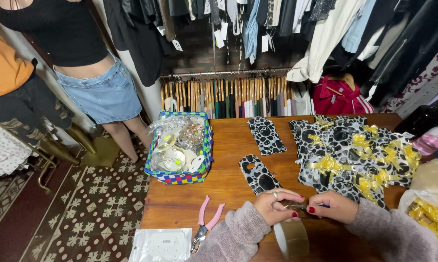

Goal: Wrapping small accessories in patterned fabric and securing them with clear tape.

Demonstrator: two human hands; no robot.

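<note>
Nearest you, at six o'clock, a roll of clear tape (291, 238) hangs below your left hand (277, 206), which is closed around its upper rim. Your right hand (333, 205) pinches a small dark item (300, 206) between both hands; what it is cannot be told. You appear to be at the taping step; the next move would likely call for a steady pull on the tape end. At eleven o'clock of your hands lies one black-and-white patterned pouch (258, 173). At two o'clock, a heap of finished pouches with gold bows (354, 155). At ten o'clock, a checkered basket (181, 177) holds clear-wrapped round items. Pink pliers (207, 225) lie at eight o'clock on the wooden table (228, 145).
</note>
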